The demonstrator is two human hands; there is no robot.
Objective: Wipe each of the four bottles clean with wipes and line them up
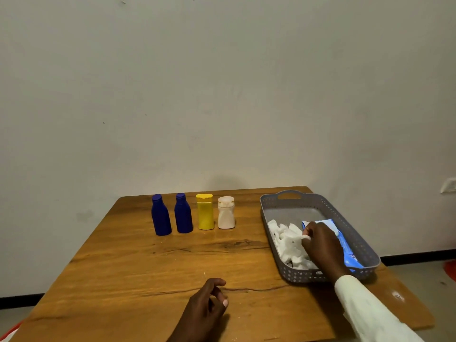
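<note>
Head view: wooden table [153, 275] against plain wall [222, 82]. Grey perforated basket [362, 245] at table's right, holding blue wipes pack [350, 255] and pile of crumpled white wipes [287, 239]. Four bottles upright in row at far side, close but apart: blue bottle [161, 215], second blue bottle [183, 214], yellow bottle [205, 212], white bottle [226, 213]. Right hand [320, 245] inside basket, fingers pinching a wipe. Left hand [207, 304] near front edge, fingers loosely curled, holding nothing.

Wooden table [148, 262] against a plain wall [222, 95] (dark skirting below)
</note>
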